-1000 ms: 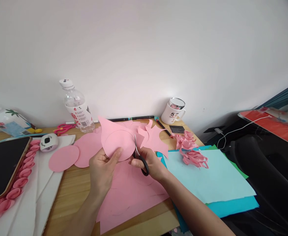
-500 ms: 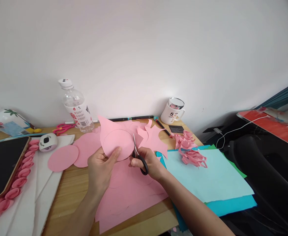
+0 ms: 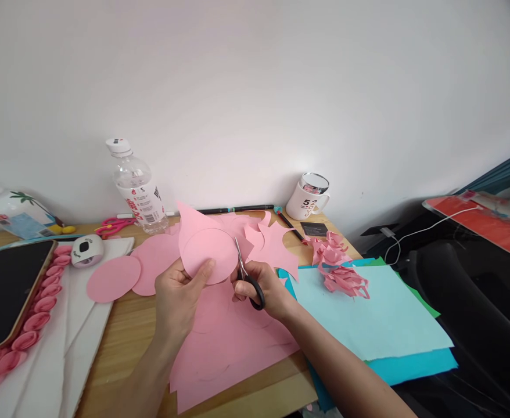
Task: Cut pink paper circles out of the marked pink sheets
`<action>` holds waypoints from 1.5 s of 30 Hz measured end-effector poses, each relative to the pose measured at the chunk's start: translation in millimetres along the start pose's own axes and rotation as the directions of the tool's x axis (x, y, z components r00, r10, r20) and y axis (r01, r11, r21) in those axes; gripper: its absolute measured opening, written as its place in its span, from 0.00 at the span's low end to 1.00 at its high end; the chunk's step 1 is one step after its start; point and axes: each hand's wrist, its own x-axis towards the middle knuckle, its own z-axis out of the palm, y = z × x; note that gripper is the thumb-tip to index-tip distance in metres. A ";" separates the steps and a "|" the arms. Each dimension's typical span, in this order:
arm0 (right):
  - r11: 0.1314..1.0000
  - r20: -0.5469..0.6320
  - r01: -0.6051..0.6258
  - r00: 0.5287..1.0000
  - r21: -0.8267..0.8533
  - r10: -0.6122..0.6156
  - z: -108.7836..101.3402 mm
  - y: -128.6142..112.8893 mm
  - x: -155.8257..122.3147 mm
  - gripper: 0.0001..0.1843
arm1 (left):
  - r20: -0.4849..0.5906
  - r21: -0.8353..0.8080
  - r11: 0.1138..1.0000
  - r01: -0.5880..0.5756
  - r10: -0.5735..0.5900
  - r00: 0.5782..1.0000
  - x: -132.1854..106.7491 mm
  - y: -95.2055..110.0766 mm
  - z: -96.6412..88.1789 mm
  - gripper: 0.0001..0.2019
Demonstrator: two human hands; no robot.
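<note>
My left hand (image 3: 183, 287) pinches a piece of pink paper (image 3: 209, 249) at its lower left, thumb on top. A circle outline shows on the paper, and a pointed flap sticks up at its upper left. In my right hand (image 3: 261, 290) are scissors with black handles (image 3: 257, 293), their metal blades pointing up along the right edge of the circle. Beneath both hands lie larger pink sheets (image 3: 233, 354) with faint circle outlines. Cut pink circles (image 3: 113, 278) overlap to the left. Pink offcuts (image 3: 276, 247) lie just behind the scissors.
A plastic bottle (image 3: 139, 191) and a white mug (image 3: 308, 197) stand by the wall. Crumpled pink scraps (image 3: 344, 280) rest on light blue paper (image 3: 372, 325) at right. At left, a phone (image 3: 9, 296) lies on rolled pink paper flowers (image 3: 24, 341). Pink scissors (image 3: 114, 225) lie behind.
The view has shifted slightly, so the surroundings sit a little further right. My hands, the pink paper and the scissors stay in nearly the same pose, with the paper turned very slightly.
</note>
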 end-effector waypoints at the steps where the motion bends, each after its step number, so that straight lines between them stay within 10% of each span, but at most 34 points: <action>1: 1.000 0.002 -0.001 1.000 -0.005 0.001 0.3 0.5 -0.2 0.10 | 0.001 -0.036 0.999 0.009 -0.009 1.000 0.0 0.5 0.8 0.15; 10: 0.999 -0.004 0.004 1.000 0.035 -0.003 13.2 12.8 1.3 0.14 | 0.043 -0.147 0.966 0.212 -0.208 0.977 -7.3 12.1 12.7 0.14; 21: 0.999 0.016 0.011 1.000 -0.053 -0.011 5.9 8.5 2.4 0.25 | 0.087 0.096 0.972 0.213 -0.222 0.971 -6.9 23.6 10.2 0.15; 45: 0.999 -0.031 -0.020 0.999 -0.033 0.019 5.7 16.7 2.5 0.20 | 0.142 0.000 0.975 0.224 -0.221 0.965 -5.8 14.3 8.1 0.15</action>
